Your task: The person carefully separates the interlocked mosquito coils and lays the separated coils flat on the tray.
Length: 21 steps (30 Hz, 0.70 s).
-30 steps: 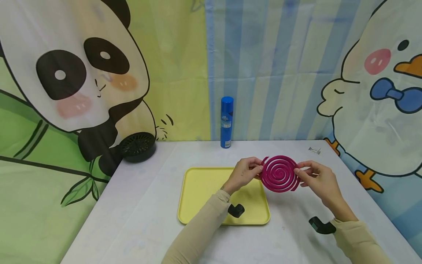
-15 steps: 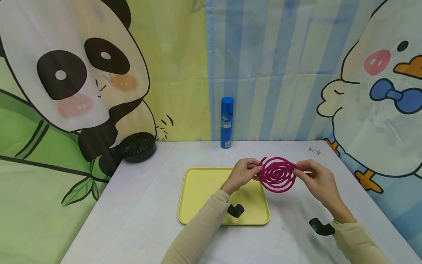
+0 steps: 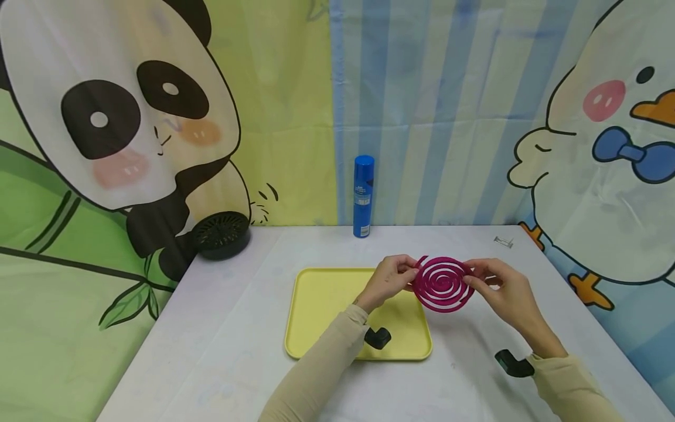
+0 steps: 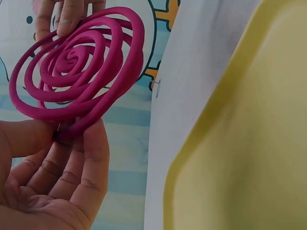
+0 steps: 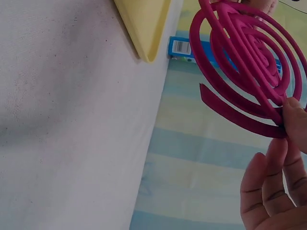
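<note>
Both hands hold up a magenta mosquito coil (image 3: 443,285), above the table beside the right edge of the yellow tray (image 3: 316,310). My left hand (image 3: 389,279) pinches its left rim between thumb and fingers. On the opposite rim, my right hand (image 3: 506,293) pinches it the same way. Two interleaved spirals seem to make up the coil (image 4: 122,79), and their turns stand partly apart in the left wrist view. One loose end of the coil (image 5: 240,119) sticks out near the right thumb in the right wrist view.
A blue spray can (image 3: 362,196) stands upright at the table's back edge. The black round slotted dish (image 3: 220,235) sits at the back left corner. Near the back right corner lies a small metal piece (image 3: 503,241). A printed curtain hangs behind the white table (image 3: 221,328).
The right hand has shifted slightly left. The coil's turns spread and overlapped half a second ago and now look more even, with the coil a little lower. The left hand has barely moved.
</note>
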Tool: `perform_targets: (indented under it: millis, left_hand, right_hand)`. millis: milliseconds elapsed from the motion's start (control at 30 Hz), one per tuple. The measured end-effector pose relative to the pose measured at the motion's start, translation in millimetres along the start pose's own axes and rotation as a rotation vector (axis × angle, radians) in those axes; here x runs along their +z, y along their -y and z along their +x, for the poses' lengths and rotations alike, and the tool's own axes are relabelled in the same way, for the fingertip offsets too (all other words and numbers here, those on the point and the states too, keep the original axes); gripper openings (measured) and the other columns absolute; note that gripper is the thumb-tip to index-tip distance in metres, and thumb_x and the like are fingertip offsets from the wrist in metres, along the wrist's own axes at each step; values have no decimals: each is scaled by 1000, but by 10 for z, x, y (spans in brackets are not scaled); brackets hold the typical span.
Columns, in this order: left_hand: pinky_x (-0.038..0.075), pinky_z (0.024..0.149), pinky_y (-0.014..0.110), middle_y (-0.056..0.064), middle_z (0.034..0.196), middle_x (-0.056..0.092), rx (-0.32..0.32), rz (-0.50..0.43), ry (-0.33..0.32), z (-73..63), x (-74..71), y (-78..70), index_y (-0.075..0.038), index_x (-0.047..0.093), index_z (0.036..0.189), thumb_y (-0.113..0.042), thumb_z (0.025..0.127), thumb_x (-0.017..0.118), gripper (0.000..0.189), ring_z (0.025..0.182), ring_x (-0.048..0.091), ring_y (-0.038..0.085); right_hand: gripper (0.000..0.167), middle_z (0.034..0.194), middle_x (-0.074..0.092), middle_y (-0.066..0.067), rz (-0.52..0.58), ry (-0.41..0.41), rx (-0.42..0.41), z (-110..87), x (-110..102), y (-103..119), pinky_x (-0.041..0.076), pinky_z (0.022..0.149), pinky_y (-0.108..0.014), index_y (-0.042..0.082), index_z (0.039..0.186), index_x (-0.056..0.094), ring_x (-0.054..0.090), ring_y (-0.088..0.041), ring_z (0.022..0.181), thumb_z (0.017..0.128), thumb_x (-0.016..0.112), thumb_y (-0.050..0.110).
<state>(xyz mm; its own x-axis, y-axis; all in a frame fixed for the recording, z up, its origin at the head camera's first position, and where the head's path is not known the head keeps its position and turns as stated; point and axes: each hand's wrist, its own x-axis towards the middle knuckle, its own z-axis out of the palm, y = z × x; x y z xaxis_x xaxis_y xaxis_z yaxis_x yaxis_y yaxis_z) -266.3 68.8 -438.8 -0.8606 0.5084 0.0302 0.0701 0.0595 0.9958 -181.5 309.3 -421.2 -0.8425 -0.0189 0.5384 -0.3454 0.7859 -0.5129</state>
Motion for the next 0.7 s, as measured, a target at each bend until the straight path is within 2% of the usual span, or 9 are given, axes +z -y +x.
perform_targets:
  millis: [100,267,433,600,700]
  left_hand:
    - [63,73,29,7,95,73,2,14,8,-4,-4,15,-4,70,110,-10,101,61,14,81,70,11]
    - [63,74,30,9,95,74,7,13,56,-11,-7,17,-2,70,111,-8,100,63,15,80,72,12]
    - [64,75,32,8,92,74,-7,30,72,-11,-15,25,-1,71,109,-6,97,67,14,78,73,13]
    - [64,73,31,6,89,75,-27,46,35,3,-13,35,-3,72,106,-9,95,70,12,76,73,13]
    - [63,70,29,5,87,74,-31,54,12,7,-6,36,-4,73,104,-9,96,70,11,75,73,13]
  right_hand:
    - [27,95,70,-5,2,9,-31,-4,-5,0,48,73,-3,8,109,71,57,6,82,84,81,3]
    - [20,95,71,-8,-19,10,-1,-10,9,6,49,70,-5,6,104,69,54,13,82,86,79,5]
    - [22,96,68,-6,-22,-16,-37,-9,36,-1,47,73,-3,7,104,68,50,12,88,86,78,0]
    - [29,97,66,-2,11,-37,-126,1,38,6,45,75,-1,9,103,67,51,6,88,82,78,-8]
    - [31,98,66,-1,22,-38,-146,4,34,18,45,75,0,9,103,67,51,4,87,81,78,-10]
